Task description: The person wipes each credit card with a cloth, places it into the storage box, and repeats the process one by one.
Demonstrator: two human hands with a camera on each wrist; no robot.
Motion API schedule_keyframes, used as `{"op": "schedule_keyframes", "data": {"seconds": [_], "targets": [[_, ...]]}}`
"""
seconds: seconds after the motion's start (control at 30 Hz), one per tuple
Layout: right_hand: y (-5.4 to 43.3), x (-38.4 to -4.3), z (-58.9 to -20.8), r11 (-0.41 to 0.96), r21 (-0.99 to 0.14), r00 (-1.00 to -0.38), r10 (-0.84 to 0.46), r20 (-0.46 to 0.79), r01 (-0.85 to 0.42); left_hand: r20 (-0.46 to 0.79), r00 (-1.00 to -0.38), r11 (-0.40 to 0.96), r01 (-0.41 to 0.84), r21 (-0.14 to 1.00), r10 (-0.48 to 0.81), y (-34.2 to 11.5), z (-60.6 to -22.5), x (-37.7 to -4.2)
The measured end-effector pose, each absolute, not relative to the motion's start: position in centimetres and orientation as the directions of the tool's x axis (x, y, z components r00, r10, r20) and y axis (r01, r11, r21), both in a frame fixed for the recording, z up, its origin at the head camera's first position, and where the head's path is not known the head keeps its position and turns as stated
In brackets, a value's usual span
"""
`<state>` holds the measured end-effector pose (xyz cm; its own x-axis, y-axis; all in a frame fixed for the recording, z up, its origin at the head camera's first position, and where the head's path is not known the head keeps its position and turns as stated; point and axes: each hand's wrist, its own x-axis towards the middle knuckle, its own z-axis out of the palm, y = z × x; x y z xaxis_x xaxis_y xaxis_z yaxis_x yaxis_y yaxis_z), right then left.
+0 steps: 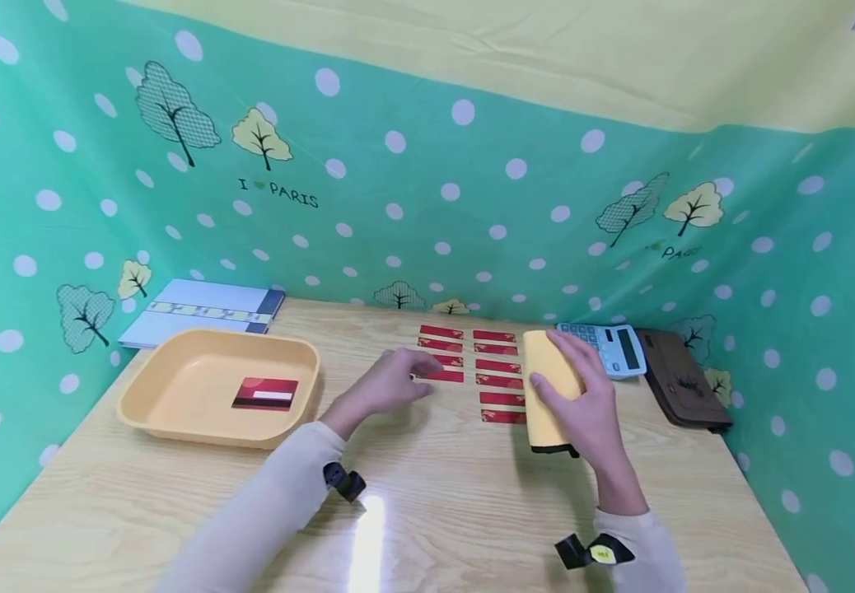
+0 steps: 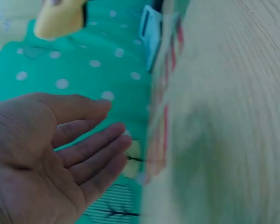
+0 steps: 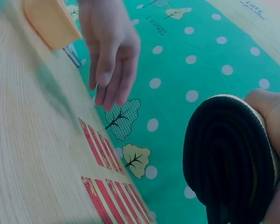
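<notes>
Your right hand (image 1: 589, 412) gripped the yellow roll (image 1: 546, 362), right of the frame's centre and raised off the worktop (image 1: 427, 494). Your left hand (image 1: 389, 385), fingers loosely bent, held nothing near the red cards (image 1: 499, 381) mid-frame. A slacker right grip might have let the roll uncoil; lowering it leftward could have knocked cards askew. Your left sleeve (image 1: 264, 502), drawn back carelessly, might have nudged the tray (image 1: 190, 391), frame left.
</notes>
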<state>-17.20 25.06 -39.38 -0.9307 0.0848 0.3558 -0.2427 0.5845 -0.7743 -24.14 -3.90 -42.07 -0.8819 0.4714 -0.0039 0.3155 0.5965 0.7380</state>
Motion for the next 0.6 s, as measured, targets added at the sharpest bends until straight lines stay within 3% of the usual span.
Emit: {"op": "schedule_keyframes", "data": {"seconds": [0.23,0.43,0.6], "targets": [[24.9,-17.2,-39.1,0.568,-0.78,-0.925,0.085,0.372,-0.261,0.015,-0.93,0.58,0.242,0.778,0.367,-3.3,-44.6,-26.0],[25.0,-17.2,-39.2,0.561,-0.784,-0.921,0.094,0.379,-0.265,0.05,-0.942,0.603,0.253,0.757,0.333,-2.9,-46.1,-27.3],[25.3,-17.2,-39.2,0.56,-0.781,-0.913,0.102,0.396,-0.276,0.053,-0.919,0.602,0.299,0.741,0.391,-1.4,-46.6,-27.4]]}}
